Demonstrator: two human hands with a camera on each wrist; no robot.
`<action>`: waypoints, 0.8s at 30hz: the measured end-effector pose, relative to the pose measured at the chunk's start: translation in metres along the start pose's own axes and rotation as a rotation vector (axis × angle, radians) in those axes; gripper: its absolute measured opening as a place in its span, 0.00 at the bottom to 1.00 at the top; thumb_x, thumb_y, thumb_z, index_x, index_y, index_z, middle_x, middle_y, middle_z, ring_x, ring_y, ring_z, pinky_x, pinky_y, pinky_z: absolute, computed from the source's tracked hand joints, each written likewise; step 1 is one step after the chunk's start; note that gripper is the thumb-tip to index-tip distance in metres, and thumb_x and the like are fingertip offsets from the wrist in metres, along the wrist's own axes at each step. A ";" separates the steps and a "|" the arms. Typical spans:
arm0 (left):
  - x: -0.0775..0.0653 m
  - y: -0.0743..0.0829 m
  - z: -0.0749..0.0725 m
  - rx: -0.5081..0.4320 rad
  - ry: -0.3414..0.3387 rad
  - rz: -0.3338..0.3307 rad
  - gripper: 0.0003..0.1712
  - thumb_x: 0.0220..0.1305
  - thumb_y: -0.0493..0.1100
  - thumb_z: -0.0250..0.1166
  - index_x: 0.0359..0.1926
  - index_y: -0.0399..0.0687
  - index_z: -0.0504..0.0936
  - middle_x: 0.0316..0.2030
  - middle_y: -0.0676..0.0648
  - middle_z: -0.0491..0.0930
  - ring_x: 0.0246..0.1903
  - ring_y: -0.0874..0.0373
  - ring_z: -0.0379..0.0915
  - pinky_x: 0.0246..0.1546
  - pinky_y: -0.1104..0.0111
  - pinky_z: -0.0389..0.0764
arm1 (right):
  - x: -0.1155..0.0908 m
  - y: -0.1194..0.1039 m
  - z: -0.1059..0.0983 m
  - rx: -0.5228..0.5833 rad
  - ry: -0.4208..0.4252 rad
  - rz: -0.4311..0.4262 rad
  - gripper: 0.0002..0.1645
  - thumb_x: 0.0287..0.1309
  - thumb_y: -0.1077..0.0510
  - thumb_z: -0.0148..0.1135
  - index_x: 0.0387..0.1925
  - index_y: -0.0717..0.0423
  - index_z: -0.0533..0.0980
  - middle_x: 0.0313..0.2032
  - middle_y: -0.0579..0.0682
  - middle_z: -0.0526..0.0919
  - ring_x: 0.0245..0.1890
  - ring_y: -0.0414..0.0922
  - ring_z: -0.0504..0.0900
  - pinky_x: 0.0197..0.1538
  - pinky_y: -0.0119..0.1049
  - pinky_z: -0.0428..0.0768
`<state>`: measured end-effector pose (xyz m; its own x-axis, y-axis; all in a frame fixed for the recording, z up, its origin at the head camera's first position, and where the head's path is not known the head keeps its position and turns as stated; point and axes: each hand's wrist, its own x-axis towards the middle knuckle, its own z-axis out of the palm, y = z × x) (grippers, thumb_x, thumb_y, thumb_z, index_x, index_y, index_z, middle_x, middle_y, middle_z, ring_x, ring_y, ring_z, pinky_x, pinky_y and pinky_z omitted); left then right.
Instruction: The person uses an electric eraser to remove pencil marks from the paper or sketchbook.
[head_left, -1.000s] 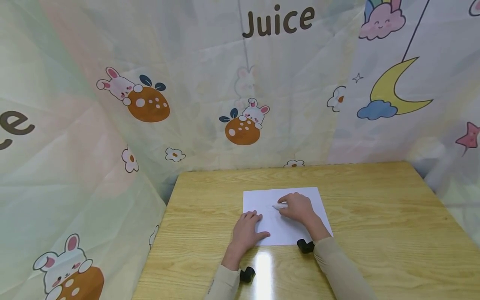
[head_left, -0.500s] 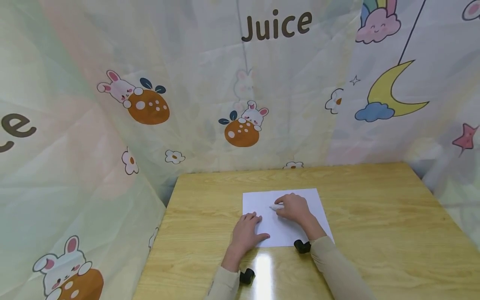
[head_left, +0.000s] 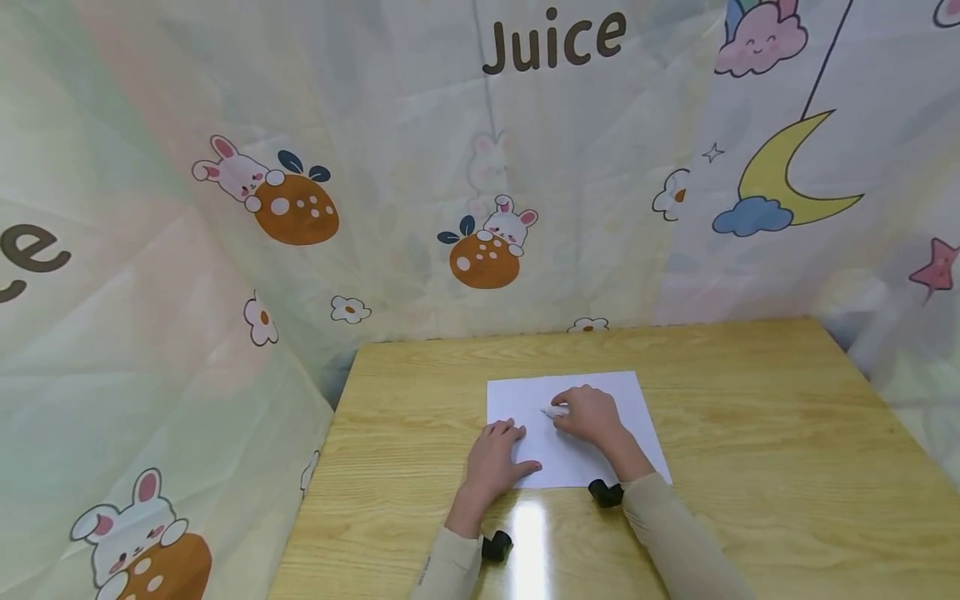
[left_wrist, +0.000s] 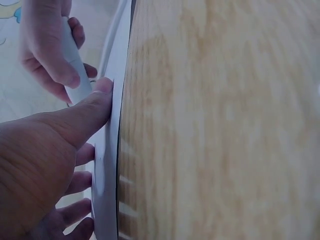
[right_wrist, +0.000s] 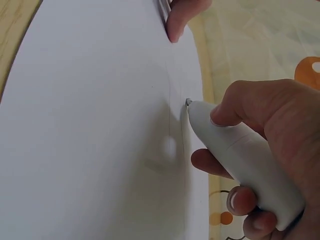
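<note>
A white sheet of paper lies on the wooden table. My left hand rests on its left part, fingers spread and thumb near the front edge. Between thumb and fingers my right hand grips a thick white pen, tilted with its small grey tip pointing left, at or just above the paper; contact is unclear. The right wrist view shows faint thin lines on the sheet near the tip. In the left wrist view, the pen appears beyond the left thumb.
A printed fabric backdrop hangs behind the table and along its left side. Black wrist cameras sit by both cuffs, the left camera and the right camera. Light reflects off the table front.
Between one second and half a second ago, my right hand and the pen shifted slightly left over the paper. Since then they have barely moved. My left hand stays in place.
</note>
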<state>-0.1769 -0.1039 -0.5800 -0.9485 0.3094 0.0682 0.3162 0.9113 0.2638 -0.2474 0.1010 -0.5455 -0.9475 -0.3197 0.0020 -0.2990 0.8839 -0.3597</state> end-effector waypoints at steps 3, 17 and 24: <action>0.000 0.000 0.000 0.000 0.004 -0.003 0.39 0.53 0.67 0.68 0.60 0.49 0.79 0.61 0.44 0.73 0.60 0.49 0.66 0.61 0.59 0.68 | 0.000 0.000 0.001 0.011 0.012 -0.012 0.17 0.47 0.51 0.67 0.42 0.47 0.86 0.37 0.49 0.86 0.23 0.43 0.73 0.21 0.39 0.74; 0.001 -0.002 0.004 0.028 0.006 -0.004 0.39 0.53 0.69 0.67 0.60 0.51 0.79 0.62 0.45 0.73 0.60 0.49 0.67 0.61 0.60 0.68 | -0.004 -0.004 0.002 0.033 0.024 0.002 0.18 0.47 0.51 0.66 0.43 0.47 0.86 0.36 0.49 0.86 0.22 0.42 0.72 0.20 0.38 0.73; 0.000 -0.001 0.005 0.017 0.015 0.000 0.39 0.53 0.69 0.67 0.59 0.51 0.79 0.61 0.44 0.73 0.60 0.49 0.67 0.60 0.59 0.69 | -0.004 -0.005 0.005 0.030 0.038 0.017 0.18 0.46 0.52 0.66 0.43 0.47 0.86 0.36 0.49 0.86 0.22 0.43 0.72 0.20 0.39 0.73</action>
<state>-0.1770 -0.1032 -0.5851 -0.9486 0.3056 0.0824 0.3166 0.9156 0.2478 -0.2412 0.0961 -0.5486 -0.9563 -0.2908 0.0313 -0.2798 0.8784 -0.3875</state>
